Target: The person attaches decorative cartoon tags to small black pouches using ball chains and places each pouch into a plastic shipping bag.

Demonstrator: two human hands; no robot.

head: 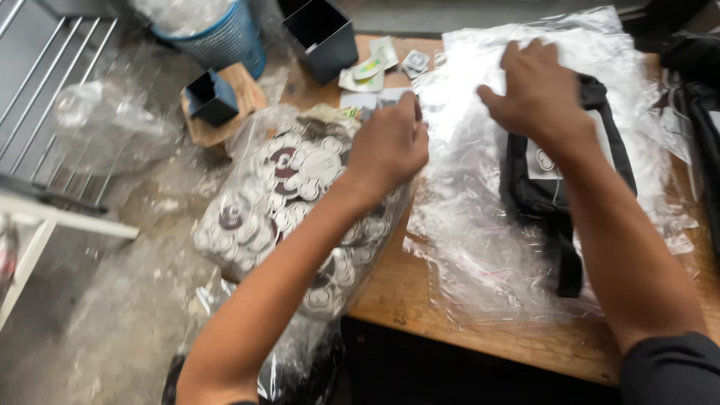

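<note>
Your two forearms enter from the bottom edge, and nearest you the clear sack of round tags (300, 202) overhangs the left edge of the table (480, 330); I'd judge it could slide off, since only your left hand (386, 146) pins it, fingers curled onto its top. One black bag (559, 180) lies mid-right inside one clear plastic sleeve (465, 187); your right hand (536, 94) presses flat on the film, fingers spread, holding nothing. Slick film may shift or crease under that palm. Farther, upper left: two black open boxes (322, 37), one blue bin (225, 37), a few loose sticker sheets (375, 67).
</note>
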